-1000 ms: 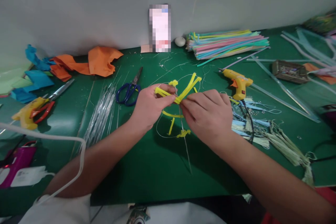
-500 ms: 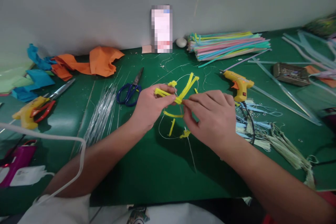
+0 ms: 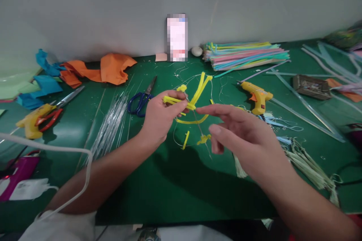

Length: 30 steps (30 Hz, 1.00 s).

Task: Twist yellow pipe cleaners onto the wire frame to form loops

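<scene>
My left hand point(image 3: 160, 118) is closed on a small figure of yellow pipe cleaners and thin wire point(image 3: 195, 99), held above the green mat point(image 3: 169, 180). Two yellow strands stick up and to the right from the pinch. A curved yellow piece and a thin wire loop hang below it. My right hand point(image 3: 243, 135) is just right of the figure with its fingers stretched apart, index finger pointing at the pinch. A thin wire with a yellow knot point(image 3: 204, 139) hangs near its thumb; I cannot tell whether the thumb touches it.
Blue-handled scissors point(image 3: 140, 99) and a sheaf of thin wires point(image 3: 109, 128) lie left of my hands. A yellow glue gun point(image 3: 257, 96) and pale tassels point(image 3: 305, 162) lie right. Coloured pipe cleaners point(image 3: 246, 54) are stacked by the wall. Orange and blue cloth point(image 3: 93, 69), another glue gun and red scissors point(image 3: 36, 118) sit far left.
My right hand has let go of the yellow figure, opened its fingers and drawn back toward me and to the right. The left hand has lifted the figure slightly.
</scene>
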### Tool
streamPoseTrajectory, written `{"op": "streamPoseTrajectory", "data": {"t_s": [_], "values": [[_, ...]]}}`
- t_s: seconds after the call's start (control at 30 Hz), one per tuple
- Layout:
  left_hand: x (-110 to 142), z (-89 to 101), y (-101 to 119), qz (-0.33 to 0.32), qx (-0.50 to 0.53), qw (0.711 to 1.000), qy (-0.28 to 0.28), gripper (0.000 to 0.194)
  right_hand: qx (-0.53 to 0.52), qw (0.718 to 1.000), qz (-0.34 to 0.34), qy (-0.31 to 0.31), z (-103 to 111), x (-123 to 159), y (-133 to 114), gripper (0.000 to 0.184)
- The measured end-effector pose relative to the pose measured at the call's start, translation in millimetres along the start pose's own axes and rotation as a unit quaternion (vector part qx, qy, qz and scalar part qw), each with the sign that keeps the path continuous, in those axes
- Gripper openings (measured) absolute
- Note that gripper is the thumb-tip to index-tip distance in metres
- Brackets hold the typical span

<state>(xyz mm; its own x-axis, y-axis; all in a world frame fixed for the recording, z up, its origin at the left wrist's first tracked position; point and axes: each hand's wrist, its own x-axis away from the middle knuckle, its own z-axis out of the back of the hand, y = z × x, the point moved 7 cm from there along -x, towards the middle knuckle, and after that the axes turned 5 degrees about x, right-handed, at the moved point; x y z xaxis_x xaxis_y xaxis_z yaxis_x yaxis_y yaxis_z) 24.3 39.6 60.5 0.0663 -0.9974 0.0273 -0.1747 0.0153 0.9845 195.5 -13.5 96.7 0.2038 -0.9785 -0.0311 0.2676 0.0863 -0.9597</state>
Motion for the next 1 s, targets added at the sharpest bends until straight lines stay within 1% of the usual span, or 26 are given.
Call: {"op": "streamPoseTrajectory", "data": {"t_s": [0.03, 0.1, 0.13, 0.23, 0.33, 0.47, 0.63, 0.8, 0.87, 1.0], "values": [[0, 1.1, 1, -0.005, 0.010, 1.000, 0.004, 0.021, -0.071, 0.997, -0.022, -0.015, -2, 3, -2, 0.024], [0, 3.1, 3, -0.017, 0.028, 0.999, 0.011, 0.020, -0.181, 0.981, -0.051, -0.048, -5, 9, -6, 0.023], [0, 3.8, 4, -0.023, 0.034, 0.999, 0.015, 0.020, -0.205, 0.973, -0.082, -0.063, -7, 12, -5, 0.022], [0, 4.3, 7, -0.039, 0.036, 0.998, 0.022, 0.019, -0.258, 0.957, -0.100, -0.089, -10, 15, -7, 0.025], [2, 2.7, 8, -0.039, 0.022, 0.999, 0.021, 0.018, -0.277, 0.950, -0.105, -0.103, -14, 15, -4, 0.028], [3, 0.1, 8, -0.035, 0.013, 0.999, 0.016, 0.018, -0.287, 0.947, -0.112, -0.091, -16, 14, 1, 0.028], [5, -1.1, 8, -0.033, 0.032, 0.999, 0.014, 0.018, -0.307, 0.939, -0.108, -0.107, -20, 12, 2, 0.030], [6, -3.3, 6, -0.021, 0.040, 0.999, -0.005, 0.018, -0.316, 0.938, -0.105, -0.096, -22, 8, 4, 0.034], [6, -4.1, 5, -0.016, 0.047, 0.999, -0.013, 0.017, -0.322, 0.935, -0.114, -0.092, -23, 7, 5, 0.042], [5, -5.1, 3, -0.004, 0.053, 0.998, -0.023, 0.015, -0.329, 0.931, -0.131, -0.086, -26, 6, 7, 0.063]]}}
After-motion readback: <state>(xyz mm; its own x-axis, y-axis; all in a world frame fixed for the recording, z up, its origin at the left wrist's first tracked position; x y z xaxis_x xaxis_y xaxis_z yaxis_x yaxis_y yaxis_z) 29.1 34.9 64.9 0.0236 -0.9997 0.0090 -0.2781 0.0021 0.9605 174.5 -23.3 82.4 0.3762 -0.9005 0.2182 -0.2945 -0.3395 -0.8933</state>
